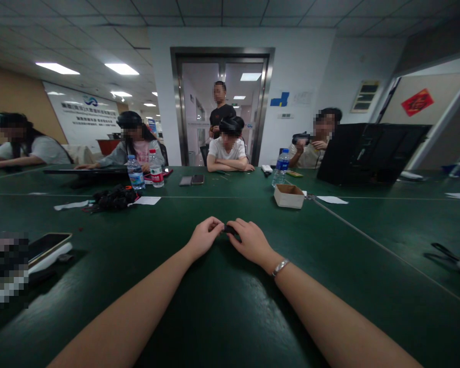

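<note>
Two bare forearms reach forward over the dark green tabletop. The left hand and the right hand meet knuckle to knuckle. Both are curled shut, their fingertips pinching a small black piece between them, just above the tabletop. The fingers cover most of the piece, so its shape is hard to make out. A silver bracelet sits on the right wrist.

To the left, a phone lies face up beside a blurred patch. At the far right edge is a dark tool, possibly scissors, partly cut off.

Farther out stands an open cardboard box; only its brown inner walls show, and any contents are hidden. To the left of it lies a black tangled bundle with paper slips beside it. Beyond are three water bottles, their levels unclear, two more phones and a large black case. Several people sit along the far edge.
</note>
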`<act>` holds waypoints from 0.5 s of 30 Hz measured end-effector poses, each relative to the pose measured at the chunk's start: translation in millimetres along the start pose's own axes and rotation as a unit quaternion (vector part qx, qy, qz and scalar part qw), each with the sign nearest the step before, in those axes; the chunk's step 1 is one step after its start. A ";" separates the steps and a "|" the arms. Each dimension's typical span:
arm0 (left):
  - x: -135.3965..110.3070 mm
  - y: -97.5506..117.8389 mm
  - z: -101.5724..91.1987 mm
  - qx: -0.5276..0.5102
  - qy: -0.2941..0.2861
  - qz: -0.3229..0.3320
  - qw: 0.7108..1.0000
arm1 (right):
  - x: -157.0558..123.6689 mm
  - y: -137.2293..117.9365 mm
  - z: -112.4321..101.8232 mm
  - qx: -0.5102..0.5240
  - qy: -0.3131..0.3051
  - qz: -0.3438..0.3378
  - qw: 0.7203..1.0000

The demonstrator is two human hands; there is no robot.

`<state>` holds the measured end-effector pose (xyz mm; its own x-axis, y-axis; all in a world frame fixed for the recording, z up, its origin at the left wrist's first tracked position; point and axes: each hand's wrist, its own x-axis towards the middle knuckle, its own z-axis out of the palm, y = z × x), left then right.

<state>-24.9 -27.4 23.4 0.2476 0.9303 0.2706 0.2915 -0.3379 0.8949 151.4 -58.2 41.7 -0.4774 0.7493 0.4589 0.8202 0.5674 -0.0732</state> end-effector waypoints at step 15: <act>-0.4 -2.1 5.4 -0.048 0.012 0.007 0.999 | -0.1 4.4 2.4 0.016 0.013 0.023 1.000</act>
<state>-20.7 -27.8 19.5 0.2296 0.9288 0.2911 0.1970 -0.3372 0.9206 154.3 -55.0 39.2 -0.4312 0.7658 0.4771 0.8302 0.5438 -0.1227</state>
